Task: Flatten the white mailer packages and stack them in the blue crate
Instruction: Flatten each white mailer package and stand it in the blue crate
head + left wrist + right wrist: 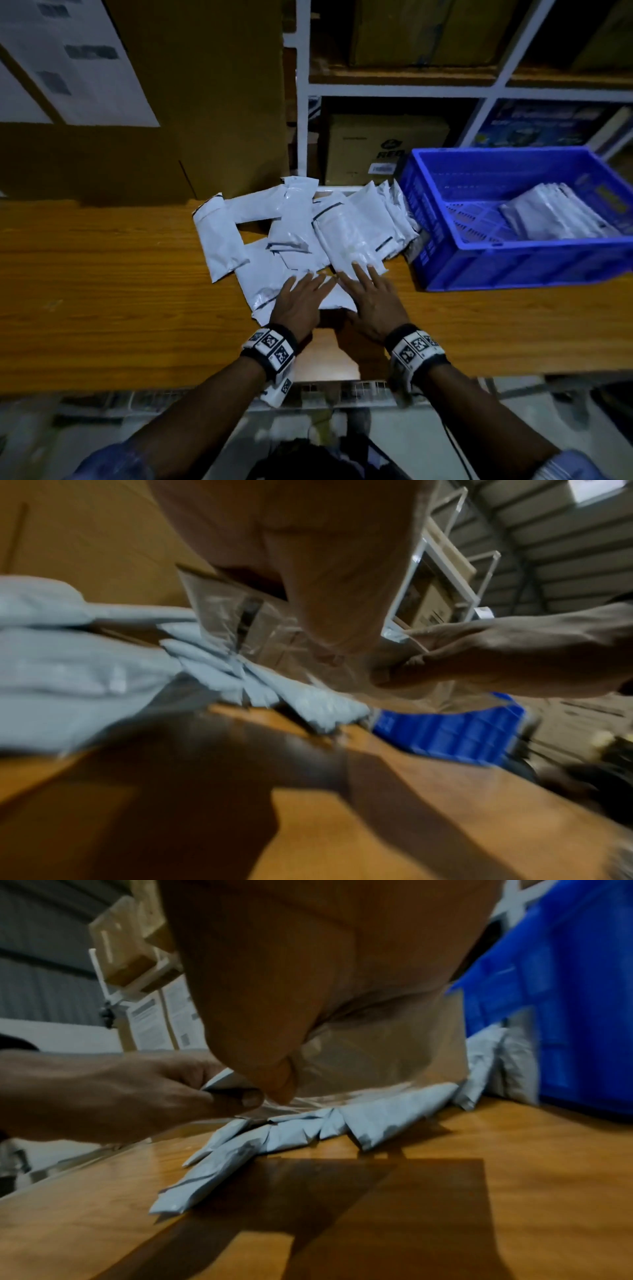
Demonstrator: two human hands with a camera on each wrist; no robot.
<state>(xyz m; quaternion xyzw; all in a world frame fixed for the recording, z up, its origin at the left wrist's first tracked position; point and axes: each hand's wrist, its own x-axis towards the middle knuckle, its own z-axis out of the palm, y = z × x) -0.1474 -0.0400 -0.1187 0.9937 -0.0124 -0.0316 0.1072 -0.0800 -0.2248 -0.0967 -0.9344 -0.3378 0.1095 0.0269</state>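
Observation:
Several white mailers (291, 222) lie in a loose pile on the wooden table (102, 291). At the pile's near edge both hands hold one white mailer (334, 299). My left hand (301, 294) lays straight fingers on top; the right wrist view shows the left hand (137, 1093) pinching the mailer's edge (222, 1083) with its thumb below. My right hand (370, 291) grips the same mailer from the right, thumb under. The blue crate (513, 270) stands at the right and holds a stack of flat mailers (555, 216).
A large cardboard box (205, 102) stands behind the table at the left. A white shelf rack (303, 102) with boxes rises behind the pile and crate. Some mailers lean against the crate's left wall (400, 212). The table's front edge runs just below my wrists.

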